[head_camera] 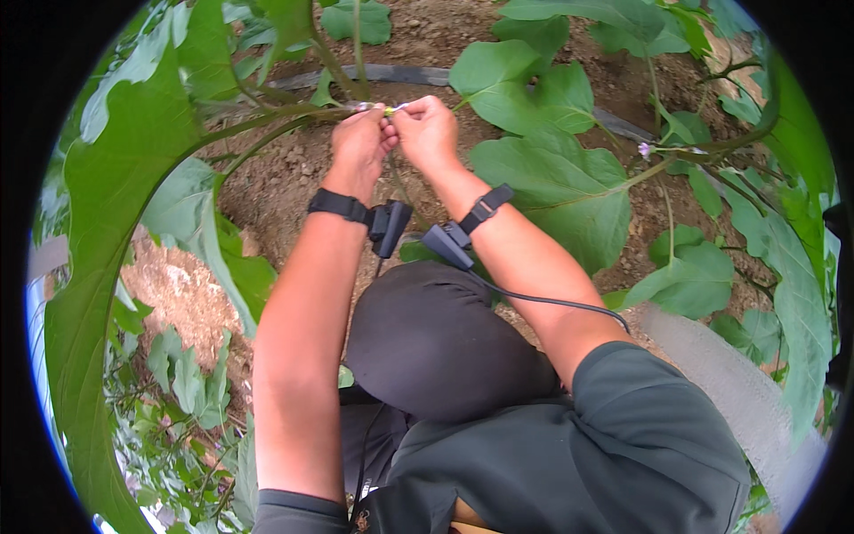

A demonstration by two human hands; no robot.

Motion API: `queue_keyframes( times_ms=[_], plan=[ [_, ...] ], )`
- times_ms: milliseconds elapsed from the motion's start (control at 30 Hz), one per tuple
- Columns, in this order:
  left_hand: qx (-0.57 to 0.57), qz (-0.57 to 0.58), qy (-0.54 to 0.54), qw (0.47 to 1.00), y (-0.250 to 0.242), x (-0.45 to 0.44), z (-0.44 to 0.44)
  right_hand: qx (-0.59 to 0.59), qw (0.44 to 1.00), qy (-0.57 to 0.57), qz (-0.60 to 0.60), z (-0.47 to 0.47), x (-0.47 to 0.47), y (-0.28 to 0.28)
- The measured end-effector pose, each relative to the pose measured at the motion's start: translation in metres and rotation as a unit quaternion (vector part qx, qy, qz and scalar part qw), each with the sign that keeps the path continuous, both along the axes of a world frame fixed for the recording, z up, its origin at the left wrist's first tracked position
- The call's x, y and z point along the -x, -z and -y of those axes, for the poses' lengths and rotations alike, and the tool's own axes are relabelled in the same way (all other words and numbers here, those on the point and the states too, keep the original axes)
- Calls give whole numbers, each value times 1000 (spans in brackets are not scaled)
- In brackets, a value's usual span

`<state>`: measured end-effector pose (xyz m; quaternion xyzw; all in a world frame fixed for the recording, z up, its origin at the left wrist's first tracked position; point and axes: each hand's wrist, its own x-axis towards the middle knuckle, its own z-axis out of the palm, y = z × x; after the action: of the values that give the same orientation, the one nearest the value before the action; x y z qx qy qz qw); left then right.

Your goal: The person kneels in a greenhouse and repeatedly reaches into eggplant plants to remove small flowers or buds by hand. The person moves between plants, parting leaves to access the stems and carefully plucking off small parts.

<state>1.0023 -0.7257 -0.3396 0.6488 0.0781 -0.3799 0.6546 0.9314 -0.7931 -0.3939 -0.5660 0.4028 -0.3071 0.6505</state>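
My left hand (359, 143) and my right hand (429, 130) meet at an eggplant stem (293, 110), the fingertips of both pinched together. Between them shows a small yellow-green flower part (389, 112), with pale purple petals (362, 106) just left of it. Fingers hide most of this piece, so its full shape cannot be seen. The stem runs leftward from my left hand into a big leaf (120, 200). To the right of my right hand spread broad green leaves (554, 193).
A dark drip-irrigation hose (407, 75) crosses the bare soil (287, 167) beyond my hands. At right, another purple flower (644, 150) hangs on a branch. Both wrists wear strapped black devices (389, 227) with cables (554, 300). My bent knee (440, 334) is below.
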Motion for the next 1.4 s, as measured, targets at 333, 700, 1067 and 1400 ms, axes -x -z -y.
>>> queue_keyframes(
  times_ms=[333,700,1067,1400],
  plan=[
    [2,0,5,1000,0,2,-2,-60,998,-6,7,1,-2,14],
    [27,-18,5,999,1,0,-4,-147,986,-28,69,2,5,-3],
    [73,-79,-3,994,4,-9,-7,-231,954,-123,147,8,15,-22],
    [85,-79,4,993,1,-9,-8,-270,944,-134,132,10,16,-23]
  ],
)
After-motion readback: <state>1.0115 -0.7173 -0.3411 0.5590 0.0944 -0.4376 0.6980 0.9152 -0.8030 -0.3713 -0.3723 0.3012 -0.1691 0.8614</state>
